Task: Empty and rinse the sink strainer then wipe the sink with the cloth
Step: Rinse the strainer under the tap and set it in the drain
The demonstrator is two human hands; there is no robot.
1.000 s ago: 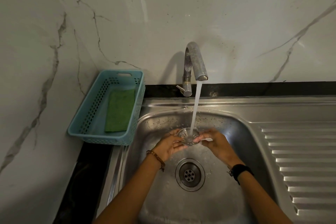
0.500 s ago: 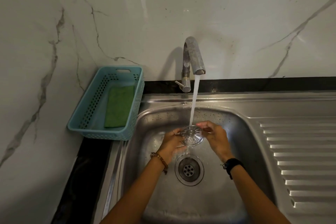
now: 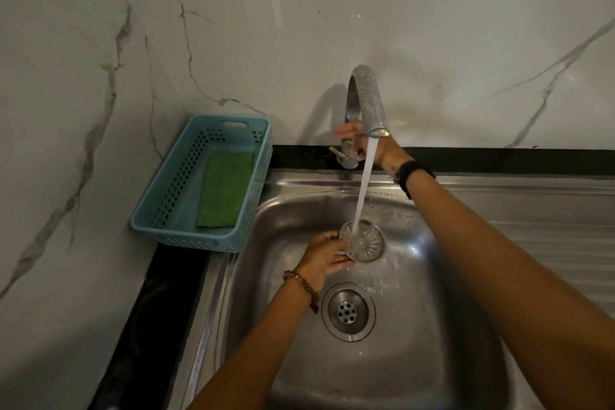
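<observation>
My left hand [image 3: 324,255] holds the round metal sink strainer [image 3: 364,241] by its left edge, above the steel sink basin [image 3: 432,326]. Water runs from the tap spout [image 3: 367,103] onto the strainer. My right hand [image 3: 369,146] is up behind the spout, fingers on the tap's base by the lever [image 3: 344,158]. The drain opening [image 3: 347,311] lies bare below the strainer. A green cloth [image 3: 226,190] lies flat in a blue basket [image 3: 173,196] left of the sink.
A ribbed steel drainboard [image 3: 549,236] extends right of the basin. A black counter strip [image 3: 156,309] runs along the left. Marble wall panels [image 3: 432,27] close in behind and on the left.
My right hand has let go of the strainer and risen to the tap's base. The left hand alone now holds the strainer under the water.
</observation>
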